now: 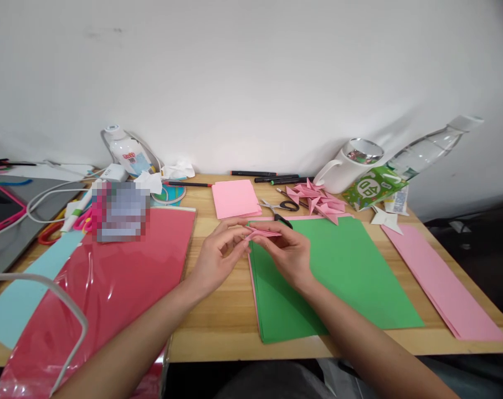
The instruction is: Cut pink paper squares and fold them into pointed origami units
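A small piece of folded pink paper (263,231) is held between my two hands, above the left edge of a green paper stack (343,277). My left hand (220,249) pinches its left end with thumb and fingertips. From the other side, my right hand (291,252) grips it between thumb and index finger. Just behind the hands lie black-handled scissors (285,207), partly covered by the right hand. A pile of pink square sheets (235,198) sits behind my left hand. Several folded pink paper pieces (318,198) are heaped to the right of the scissors.
Red paper in a clear sleeve (143,266) covers the left side, with a light blue sheet (35,282) beside it. Pink strips (442,282) lie at the right. A white mug (349,163), green packet (370,188), clear bottle (426,152) and markers (253,173) line the wall.
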`<control>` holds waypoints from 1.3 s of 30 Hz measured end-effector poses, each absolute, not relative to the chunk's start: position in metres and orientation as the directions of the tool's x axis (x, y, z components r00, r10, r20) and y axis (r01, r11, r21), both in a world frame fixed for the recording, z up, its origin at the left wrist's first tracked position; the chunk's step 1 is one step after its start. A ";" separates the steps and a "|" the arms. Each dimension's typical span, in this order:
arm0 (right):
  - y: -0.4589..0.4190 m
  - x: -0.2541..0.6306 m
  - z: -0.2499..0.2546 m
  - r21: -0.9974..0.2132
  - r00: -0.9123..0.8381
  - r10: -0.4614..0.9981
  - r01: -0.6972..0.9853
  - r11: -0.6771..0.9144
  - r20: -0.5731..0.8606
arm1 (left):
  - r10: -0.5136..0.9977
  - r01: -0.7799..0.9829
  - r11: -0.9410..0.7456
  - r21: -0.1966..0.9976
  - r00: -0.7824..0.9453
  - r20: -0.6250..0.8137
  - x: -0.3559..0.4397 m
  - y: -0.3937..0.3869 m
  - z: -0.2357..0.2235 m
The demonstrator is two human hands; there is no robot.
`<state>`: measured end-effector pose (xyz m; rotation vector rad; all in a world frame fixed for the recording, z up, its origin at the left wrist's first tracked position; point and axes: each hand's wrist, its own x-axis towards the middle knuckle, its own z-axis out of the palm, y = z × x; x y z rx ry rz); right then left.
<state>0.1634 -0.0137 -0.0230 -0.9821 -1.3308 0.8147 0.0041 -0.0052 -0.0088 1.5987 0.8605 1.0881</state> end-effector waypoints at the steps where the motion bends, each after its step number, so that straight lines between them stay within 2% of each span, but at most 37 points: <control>1: -0.014 0.163 -0.022 -0.913 0.093 0.909 0.079 0.400 0.406 | 0.909 0.020 -0.255 0.967 0.347 0.233 0.004 -0.005 -0.008; 4: -0.014 0.163 -0.021 -0.907 0.073 0.907 0.106 0.407 0.415 | 0.916 0.038 -0.272 0.962 0.318 0.246 0.004 -0.005 -0.007; 9: -0.014 0.162 -0.024 -0.919 0.033 0.922 0.093 0.383 0.387 | 0.912 0.179 -0.370 0.912 0.257 0.320 0.003 -0.005 -0.006; 13: -0.012 0.164 -0.025 -0.904 0.003 0.915 0.154 0.399 0.405 | 0.913 0.104 -0.369 0.923 0.225 0.340 0.004 -0.004 -0.007; 16: -0.011 0.165 -0.024 -0.894 -0.002 0.906 0.166 0.417 0.423 | 0.939 -0.028 -0.260 0.965 0.226 0.259 0.005 -0.003 -0.006; 19: -0.010 0.166 -0.023 -0.897 0.002 0.904 0.129 0.424 0.427 | 0.960 -0.066 -0.151 0.986 0.229 0.162 0.005 -0.003 -0.004; 24: -0.009 0.168 -0.026 -0.874 -0.026 0.890 0.179 0.452 0.455 | 0.961 -0.018 -0.203 0.979 0.187 0.203 0.004 -0.002 -0.003; 30: -0.010 0.170 -0.022 -0.859 -0.003 0.865 0.115 0.498 0.501 | 0.973 -0.251 0.125 0.960 0.220 -0.069 0.000 0.002 -0.001; 33: -0.013 0.169 -0.016 -0.811 -0.096 0.830 0.175 0.558 0.550 | 0.962 -0.202 0.177 0.963 0.240 -0.126 0.000 0.002 0.000; 39: -0.015 0.171 -0.012 -0.680 -0.216 0.738 0.289 0.674 0.639 | 0.973 -0.158 0.157 0.975 0.195 -0.125 0.000 0.001 0.006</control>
